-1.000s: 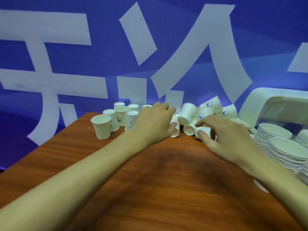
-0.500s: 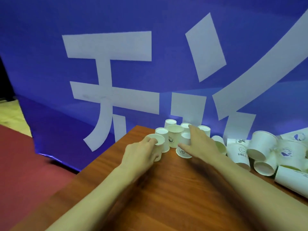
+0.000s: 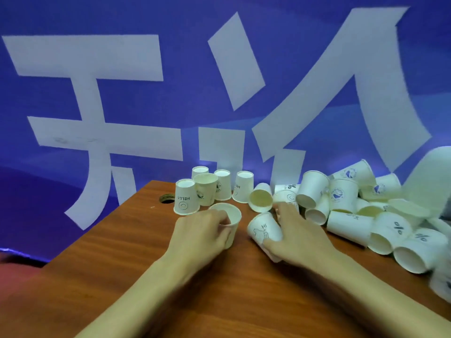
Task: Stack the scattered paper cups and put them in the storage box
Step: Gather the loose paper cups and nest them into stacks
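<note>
Tilted cup (image 3: 264,229) now off the cluster (image 3: 210,189) in right hand's (image 3: 300,237) grip; upright cup (image 3: 231,218) in left hand's (image 3: 200,235) grip.

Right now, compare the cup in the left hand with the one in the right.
The left-hand cup stands upright, mouth up; the right-hand cup is tilted, base up. The left-hand cup shows no print; the right-hand cup shows HI and a drawing. Both are white paper cups, one gripped by the left hand, one by the right hand.
</note>
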`<state>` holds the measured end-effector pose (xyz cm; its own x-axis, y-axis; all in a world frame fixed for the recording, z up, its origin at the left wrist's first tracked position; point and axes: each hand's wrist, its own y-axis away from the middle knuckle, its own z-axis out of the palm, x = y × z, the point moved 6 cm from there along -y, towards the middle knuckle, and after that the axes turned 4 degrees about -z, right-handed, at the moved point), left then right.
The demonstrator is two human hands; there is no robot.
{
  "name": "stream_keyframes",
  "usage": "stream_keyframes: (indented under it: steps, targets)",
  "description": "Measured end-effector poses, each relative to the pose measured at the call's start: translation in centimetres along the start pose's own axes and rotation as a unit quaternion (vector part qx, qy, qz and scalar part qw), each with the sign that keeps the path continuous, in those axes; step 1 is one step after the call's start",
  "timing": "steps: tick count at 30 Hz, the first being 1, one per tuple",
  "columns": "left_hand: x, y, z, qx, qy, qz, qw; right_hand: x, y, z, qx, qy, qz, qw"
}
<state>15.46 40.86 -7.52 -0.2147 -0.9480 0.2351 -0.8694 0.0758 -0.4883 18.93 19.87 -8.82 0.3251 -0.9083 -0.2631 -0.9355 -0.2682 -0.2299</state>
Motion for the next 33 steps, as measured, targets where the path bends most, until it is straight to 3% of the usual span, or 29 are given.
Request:
stream_keyframes:
  steps: [5, 11, 14, 20, 25, 33]
  targets:
    - [7.8, -0.4, 0.9, -0.028, 0.027, 0.081, 0.996, 3.1, 5.0, -3.2, -0.059, 0.079, -0.033, 0.995]
    - [15.2, 0.7, 1.1, -0.028, 0.045, 0.133, 0.99, 6.0, 10.0, -9.3, 0.093, 0.123, -0.032, 0.988]
    - [19.2, 1.5, 1.3, -0.038, 0.061, 0.162, 0.984, 8.0, 13.9, -11.9, 0.118, 0.126, -0.028, 0.985]
    - [25.3, 4.8, 1.3, -0.077, 0.061, 0.228, 0.969, 10.3, 22.2, -14.2, 0.102, 0.142, 0.007, 0.985]
    - [29.2, 8.1, 1.6, -0.105, 0.069, 0.276, 0.953, 12.0, 27.0, -14.9, 0.043, 0.16, 0.063, 0.984]
    - [33.1, 11.0, 1.5, -0.113, 0.087, 0.334, 0.932, 14.0, 30.0, -16.8, -0.045, 0.25, 0.151, 0.955]
